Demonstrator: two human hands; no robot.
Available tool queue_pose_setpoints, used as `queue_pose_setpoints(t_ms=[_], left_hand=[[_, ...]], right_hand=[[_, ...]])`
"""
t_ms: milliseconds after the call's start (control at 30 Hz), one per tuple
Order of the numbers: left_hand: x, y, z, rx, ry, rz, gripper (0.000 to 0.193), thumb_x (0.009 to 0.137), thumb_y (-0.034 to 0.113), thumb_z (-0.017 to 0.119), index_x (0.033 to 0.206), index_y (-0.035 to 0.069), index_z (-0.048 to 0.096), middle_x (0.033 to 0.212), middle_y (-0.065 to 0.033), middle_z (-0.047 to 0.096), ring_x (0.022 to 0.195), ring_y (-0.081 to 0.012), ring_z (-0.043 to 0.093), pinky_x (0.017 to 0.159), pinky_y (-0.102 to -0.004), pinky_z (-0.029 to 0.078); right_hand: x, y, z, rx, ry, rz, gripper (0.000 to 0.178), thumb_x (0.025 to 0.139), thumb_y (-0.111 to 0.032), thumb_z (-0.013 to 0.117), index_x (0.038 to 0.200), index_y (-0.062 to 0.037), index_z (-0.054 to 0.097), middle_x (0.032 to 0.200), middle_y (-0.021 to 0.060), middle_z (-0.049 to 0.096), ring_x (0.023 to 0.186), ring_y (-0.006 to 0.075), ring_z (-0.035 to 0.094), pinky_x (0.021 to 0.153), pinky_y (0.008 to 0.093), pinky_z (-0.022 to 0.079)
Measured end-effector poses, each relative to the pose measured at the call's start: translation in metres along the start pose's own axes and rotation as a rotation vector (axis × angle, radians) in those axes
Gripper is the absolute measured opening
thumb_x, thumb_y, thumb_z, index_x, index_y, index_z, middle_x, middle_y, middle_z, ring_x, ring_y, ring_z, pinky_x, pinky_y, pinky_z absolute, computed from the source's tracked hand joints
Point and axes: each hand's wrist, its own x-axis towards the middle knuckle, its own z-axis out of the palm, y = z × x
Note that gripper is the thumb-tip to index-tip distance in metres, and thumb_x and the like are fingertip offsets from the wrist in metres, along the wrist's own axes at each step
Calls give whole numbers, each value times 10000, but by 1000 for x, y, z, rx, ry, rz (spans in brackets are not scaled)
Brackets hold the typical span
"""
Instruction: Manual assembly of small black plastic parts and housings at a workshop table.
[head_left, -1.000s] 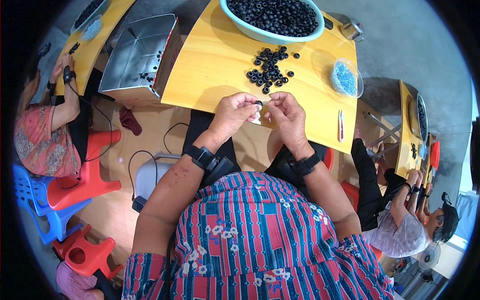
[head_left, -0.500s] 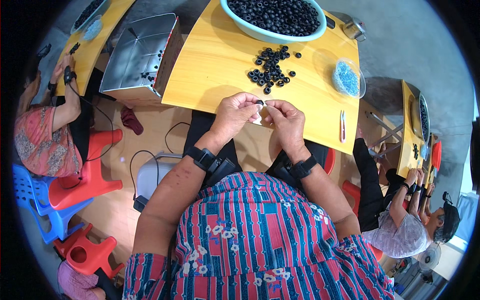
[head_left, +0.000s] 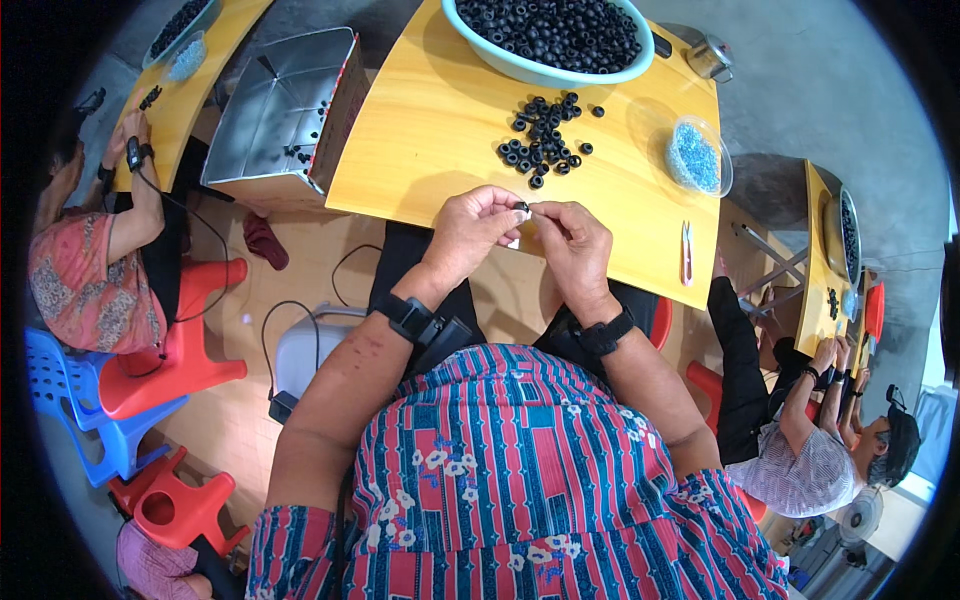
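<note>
Just over the near edge of the yellow table, my left hand pinches a small black ring-shaped part between thumb and forefinger. A bit of something white shows below those fingertips. My right hand is closed in a pinch right beside the black part; whatever its fingertips hold is too small to make out. Beyond my hands lies a loose pile of similar black ring-shaped parts. Behind the pile, a pale blue basin is heaped with more of them.
On the table's right are a clear tub of small bluish pieces, thread snips and a metal cup. A foil-lined box stands left of the table. Co-workers sit at tables on both sides, near red stools.
My right fingertips have shifted slightly and turned beside the black part. My left hand keeps its pinch in nearly the same place.
</note>
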Motion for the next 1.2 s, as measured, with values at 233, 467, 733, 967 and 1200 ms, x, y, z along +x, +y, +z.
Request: queue_pose_setpoints(t_ms=[233,467,733,967,1200], left_hand=[[-4,3,3,-30,27,22,155,874,83,639,986,-23,625,850,-55,656,715,-88,617,629,-218,522],[-5,4,-1,-43,-3,-65,165,889,104,630,1020,4,621,853,-32,639,725,-84,602,676,-227,516],[-10,7,4,-44,22,-69,151,875,143,657,978,37,627,816,14,620,688,-55,575,632,-190,466],[-10,-1,2,-76,-4,-42,130,878,118,643,972,30,624,840,12,621,723,-46,567,656,-202,474],[-12,4,3,-85,-12,-67,136,873,88,632,987,15,622,859,2,623,746,-49,564,683,-209,476]], right_hand=[[-1,-1,-3,-72,-71,-211,190,775,10,664,956,-51,673,802,118,642,699,233,628,623,295,499],[4,0,-5,57,-93,-83,116,766,47,669,860,-18,687,807,73,659,737,139,622,680,252,500],[62,12,-42,-298,-24,-170,106,770,2,646,862,-26,691,798,100,647,667,178,610,628,261,492],[105,23,-31,-536,-78,-237,110,745,-69,669,851,-41,678,786,124,661,680,261,639,626,350,507],[115,21,-22,-687,-141,-37,122,725,-89,688,837,-55,653,758,106,676,706,289,648,650,375,509]])
